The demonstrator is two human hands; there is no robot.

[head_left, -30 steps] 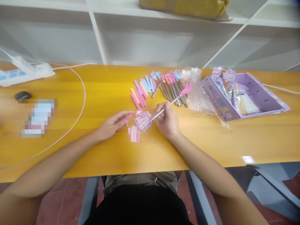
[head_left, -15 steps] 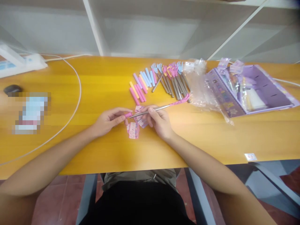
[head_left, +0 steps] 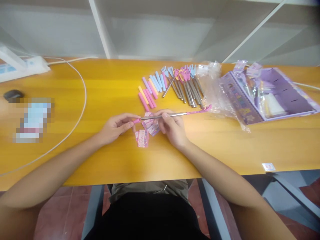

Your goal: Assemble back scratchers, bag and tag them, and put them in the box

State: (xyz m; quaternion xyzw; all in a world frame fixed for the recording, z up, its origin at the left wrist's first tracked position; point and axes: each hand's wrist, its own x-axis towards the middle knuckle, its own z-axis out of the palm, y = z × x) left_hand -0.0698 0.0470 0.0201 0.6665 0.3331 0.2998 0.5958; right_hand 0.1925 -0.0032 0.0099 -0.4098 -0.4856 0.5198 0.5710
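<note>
Between the fingers of my left hand (head_left: pixel 119 128) is a pink handle sleeve (head_left: pixel 136 121). My right hand (head_left: pixel 173 129) pinches the metal shaft of a back scratcher (head_left: pixel 176 114), whose pink claw end points right. The shaft's left end meets the sleeve's opening; whether it is inside, I cannot tell. Small printed cards (head_left: pixel 142 138) lie on the table beneath my hands. Behind them are several loose sleeves (head_left: pixel 150 98) in pink, yellow, blue and purple. A pile of back scratchers (head_left: pixel 188 88) with bare metal shafts lies to their right.
Clear plastic bags (head_left: pixel 211 90) lie beside the pile. A purple display box (head_left: pixel 287 90) at the right holds packaged items. At the left are a white cable (head_left: pixel 85 88), a black mouse (head_left: pixel 13 95) and a blurred-out device (head_left: pixel 36 118). A small sticker (head_left: pixel 268 166) is near the front edge.
The back scratcher has turned closer to level, and its claw end has moved right and down. Its bare end now lines up with the sleeve. My left hand has hardly moved.
</note>
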